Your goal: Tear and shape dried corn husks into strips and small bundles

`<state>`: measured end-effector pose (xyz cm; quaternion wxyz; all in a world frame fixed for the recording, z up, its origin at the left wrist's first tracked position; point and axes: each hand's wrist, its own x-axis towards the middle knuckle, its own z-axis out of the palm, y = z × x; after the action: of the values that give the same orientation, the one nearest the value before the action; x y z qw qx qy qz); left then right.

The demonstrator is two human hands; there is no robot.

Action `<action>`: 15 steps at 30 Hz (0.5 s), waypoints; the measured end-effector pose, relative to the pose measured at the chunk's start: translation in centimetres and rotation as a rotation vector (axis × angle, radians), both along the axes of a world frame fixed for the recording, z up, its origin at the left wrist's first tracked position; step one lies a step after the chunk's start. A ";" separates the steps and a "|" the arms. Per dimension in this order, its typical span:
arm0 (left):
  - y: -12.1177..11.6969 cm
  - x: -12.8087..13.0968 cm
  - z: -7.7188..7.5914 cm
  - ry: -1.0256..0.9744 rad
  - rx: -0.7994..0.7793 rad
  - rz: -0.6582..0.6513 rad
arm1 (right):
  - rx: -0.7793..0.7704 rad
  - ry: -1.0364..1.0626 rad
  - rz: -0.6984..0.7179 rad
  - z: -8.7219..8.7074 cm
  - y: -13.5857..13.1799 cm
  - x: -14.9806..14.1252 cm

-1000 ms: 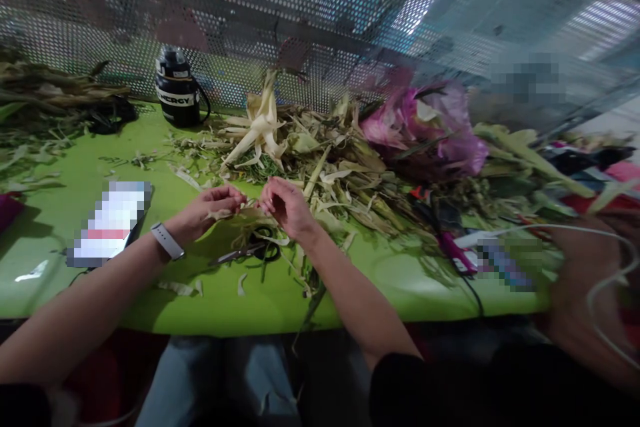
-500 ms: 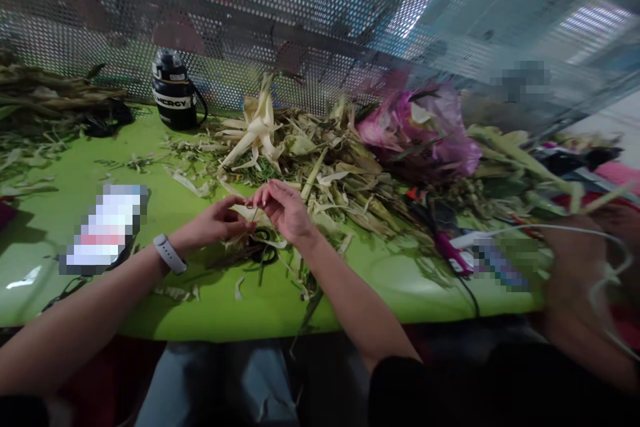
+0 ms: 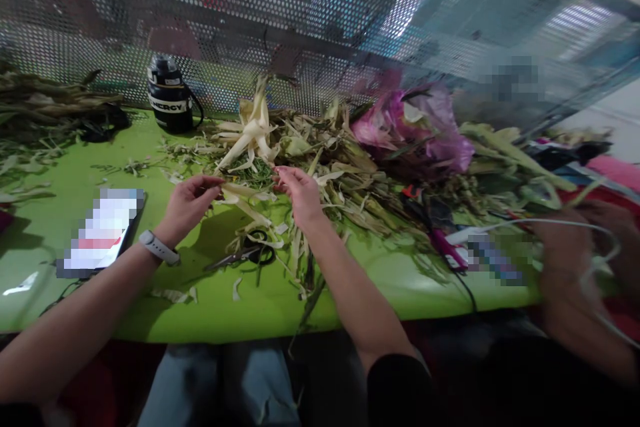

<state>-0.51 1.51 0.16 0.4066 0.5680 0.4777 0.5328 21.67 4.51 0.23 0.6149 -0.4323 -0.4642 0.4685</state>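
while the left hand (image 3: 187, 207) pinches the end of a pale husk strip (image 3: 243, 199) between thumb and fingers, the right hand (image 3: 303, 199) is just beyond the other end, its fingertips close together, though whether they grip anything i cannot tell. the husk strip is over the green tabletop (image 3: 210, 317), near black-handled scissors (image 3: 243, 253). behind the hands lie a heap of dry husks (image 3: 367, 190) and a pink plastic bag (image 3: 443, 140); a dark bottle (image 3: 170, 120) stands before a perforated metal screen (image 3: 225, 30).
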 end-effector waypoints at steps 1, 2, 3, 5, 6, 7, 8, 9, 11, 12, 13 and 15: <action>0.1 -0.1 -0.1 -0.002 0.006 0.035 | -0.004 -0.023 -0.016 -0.1 0.1 0.0; 0.2 -0.1 -0.1 -0.015 0.017 0.070 | -0.003 -0.038 -0.027 -0.2 0.2 0.1; 0.2 -0.2 -0.1 -0.042 0.033 0.101 | -0.002 -0.049 -0.036 -0.2 0.3 0.2; 0.2 -0.2 0.2 -0.137 0.077 0.154 | -0.003 -0.092 -0.055 -0.3 0.6 0.6; 0.2 -0.2 0.4 -0.194 0.093 0.173 | 0.002 -0.134 -0.072 -0.4 0.7 0.8; 0.2 -0.2 0.5 -0.250 0.097 0.182 | 0.017 -0.199 -0.093 -0.6 0.9 1.1; 0.2 -0.2 0.6 -0.304 0.088 0.184 | 0.044 -0.294 -0.115 -0.7 1.1 1.3; 0.2 -0.1 0.6 -0.350 0.070 0.182 | 0.082 -0.416 -0.133 -0.8 1.1 1.5; 0.4 -0.2 0.5 -0.405 0.034 0.169 | 0.158 -0.708 -0.166 -0.8 0.9 1.7; 0.6 -0.2 0.4 -0.409 0.027 0.170 | 0.184 -0.855 -0.182 -0.5 0.4 1.7; 0.8 -0.3 0.3 -0.406 0.031 0.180 | 0.189 -0.983 -0.191 0.0 -0.2 1.5; 1.2 -0.4 -0.1 -0.403 0.067 0.204 | 0.207 -1.141 -0.224 1.3 -1.9 1.0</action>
<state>-0.90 2.67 0.09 0.4187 0.4121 0.4238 0.6894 22.66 2.63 1.52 0.3525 -0.6001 -0.7165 0.0466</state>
